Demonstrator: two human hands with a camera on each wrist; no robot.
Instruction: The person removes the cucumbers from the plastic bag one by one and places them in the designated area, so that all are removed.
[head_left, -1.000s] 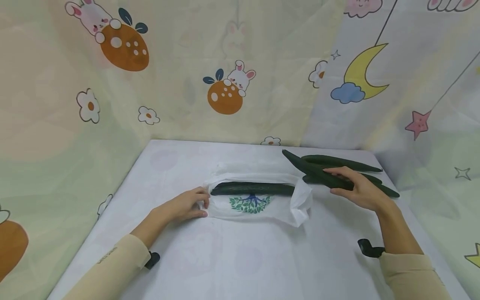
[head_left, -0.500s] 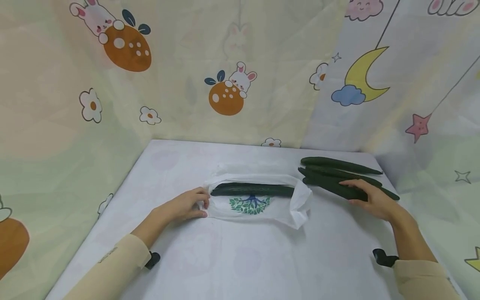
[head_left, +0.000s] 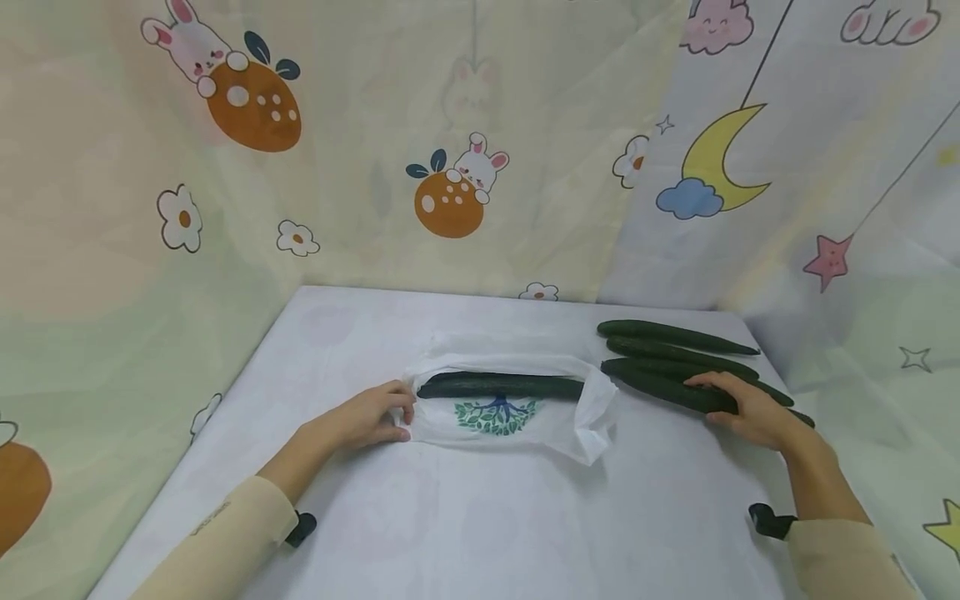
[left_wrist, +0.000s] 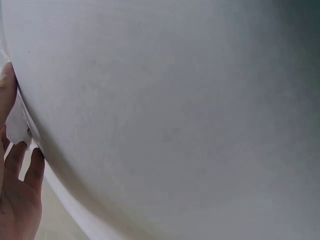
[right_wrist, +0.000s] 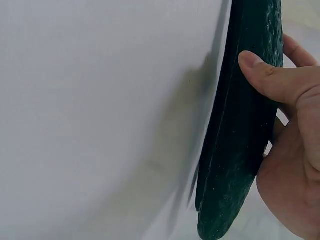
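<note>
My right hand [head_left: 753, 410] grips the nearest of several long dark green cucumbers at the right of the table. In the right wrist view the thumb lies along this cucumber [right_wrist: 245, 115], with the fingers behind it. At the centre lies a white plastic bag [head_left: 558, 429] with a green and blue tree print. Another cucumber [head_left: 495, 385] shows in the bag's opening, lying lengthwise. My left hand [head_left: 375, 414] pinches the bag's left edge. Some white plastic [left_wrist: 17, 120] shows between thumb and fingers in the left wrist view.
The other cucumbers [head_left: 678, 336] lie side by side behind the gripped one, close to the table's right edge. White cloth covers the table [head_left: 480, 517]. A patterned curtain [head_left: 360, 167] stands behind it and along both sides.
My right hand has lowered its cucumber from a slant over the others to their near side, moving right and toward me. The left hand stays at the bag.
</note>
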